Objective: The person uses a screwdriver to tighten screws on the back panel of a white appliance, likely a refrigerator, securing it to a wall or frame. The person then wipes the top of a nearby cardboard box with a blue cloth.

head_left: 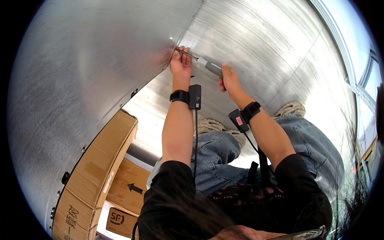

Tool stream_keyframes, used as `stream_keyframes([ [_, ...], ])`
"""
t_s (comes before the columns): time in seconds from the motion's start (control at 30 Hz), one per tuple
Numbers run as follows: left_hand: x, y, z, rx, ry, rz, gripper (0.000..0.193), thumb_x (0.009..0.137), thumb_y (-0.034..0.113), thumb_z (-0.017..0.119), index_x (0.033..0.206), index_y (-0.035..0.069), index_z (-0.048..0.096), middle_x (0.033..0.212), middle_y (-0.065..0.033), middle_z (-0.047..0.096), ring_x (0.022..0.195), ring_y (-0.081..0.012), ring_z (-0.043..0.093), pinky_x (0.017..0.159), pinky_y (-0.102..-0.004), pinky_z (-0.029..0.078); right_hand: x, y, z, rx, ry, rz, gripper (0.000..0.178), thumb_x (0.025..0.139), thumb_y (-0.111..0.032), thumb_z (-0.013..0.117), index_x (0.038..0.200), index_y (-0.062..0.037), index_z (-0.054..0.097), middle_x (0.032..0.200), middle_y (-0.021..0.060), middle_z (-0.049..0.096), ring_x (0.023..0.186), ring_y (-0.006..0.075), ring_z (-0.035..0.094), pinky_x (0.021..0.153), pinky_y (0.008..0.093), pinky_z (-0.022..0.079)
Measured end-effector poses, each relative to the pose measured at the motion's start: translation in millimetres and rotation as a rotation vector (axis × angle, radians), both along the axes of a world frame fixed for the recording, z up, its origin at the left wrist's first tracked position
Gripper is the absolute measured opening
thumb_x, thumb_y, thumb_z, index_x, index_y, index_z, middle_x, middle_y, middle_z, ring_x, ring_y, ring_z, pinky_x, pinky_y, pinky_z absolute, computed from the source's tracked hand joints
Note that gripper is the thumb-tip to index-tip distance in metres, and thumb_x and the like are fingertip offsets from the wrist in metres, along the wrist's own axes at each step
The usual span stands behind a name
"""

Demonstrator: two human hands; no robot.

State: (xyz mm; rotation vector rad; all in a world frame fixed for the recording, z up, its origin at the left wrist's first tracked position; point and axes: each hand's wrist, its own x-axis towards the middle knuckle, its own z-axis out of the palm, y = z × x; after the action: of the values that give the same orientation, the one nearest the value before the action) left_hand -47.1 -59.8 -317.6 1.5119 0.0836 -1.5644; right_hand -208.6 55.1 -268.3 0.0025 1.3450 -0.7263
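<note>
A screwdriver (211, 67) with a grey handle and a thin dark shaft slants toward the lower edge of a large grey metal panel (100, 52). My right hand (231, 80) is closed round the back end of its handle, thumb along the top. At the shaft's far end, right by the panel's edge, my left hand (181, 66) has its fingers curled about the shaft near the tip. Whether a screw sits at the tip is too small to tell, since the fingers partly cover it.
Cardboard boxes (94, 172) stand beside the panel at lower left. Small dark fittings (66, 178) line the panel's edge. Both wrists wear strapped black boxes (195, 97) with cables. My shoes (291, 110) rest on the pale streaked floor (256, 44). A white frame (362, 76) is at the right.
</note>
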Motion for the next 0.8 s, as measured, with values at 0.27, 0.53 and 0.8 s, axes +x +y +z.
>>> stream_keyframes([
  [0.27, 0.0, -0.8, 1.0, 0.01, -0.015, -0.005, 0.019, 0.096, 0.018, 0.043, 0.104, 0.007, 0.056, 0.1, -0.0041, 0.063, 0.09, -0.0159, 0.061, 0.076, -0.0285, 0.053, 8.1, 5.7, -5.7, 0.005, -0.016, -0.059, 0.048, 0.09, -0.043, 0.052, 0.108, 0.0007, 0.042, 0.071, 0.0072, 0.05, 0.053, 0.0148, 0.05, 0.047, 0.0309, 0.044],
  [0.53, -2.6, -1.4, 4.5, 0.022, -0.009, -0.011, 0.021, 0.097, 0.019, 0.041, 0.105, 0.006, 0.055, 0.1, -0.004, 0.063, 0.09, -0.0155, 0.061, 0.074, -0.0265, 0.052, 16.3, 2.2, -0.3, 0.03, 0.077, -0.172, 0.054, 0.091, -0.05, 0.046, 0.102, 0.0026, 0.047, 0.066, 0.0065, 0.048, 0.049, 0.015, 0.048, 0.044, 0.0307, 0.043],
  [0.8, 0.7, -1.2, 1.4, 0.011, -0.002, -0.031, 0.021, 0.097, 0.019, 0.041, 0.104, 0.007, 0.056, 0.1, -0.0035, 0.063, 0.09, -0.0153, 0.062, 0.073, -0.0274, 0.053, 7.9, 1.6, -3.8, 0.017, 0.016, -0.136, 0.052, 0.09, -0.046, 0.051, 0.108, 0.002, 0.044, 0.064, 0.0052, 0.049, 0.048, 0.0153, 0.049, 0.045, 0.0302, 0.042],
])
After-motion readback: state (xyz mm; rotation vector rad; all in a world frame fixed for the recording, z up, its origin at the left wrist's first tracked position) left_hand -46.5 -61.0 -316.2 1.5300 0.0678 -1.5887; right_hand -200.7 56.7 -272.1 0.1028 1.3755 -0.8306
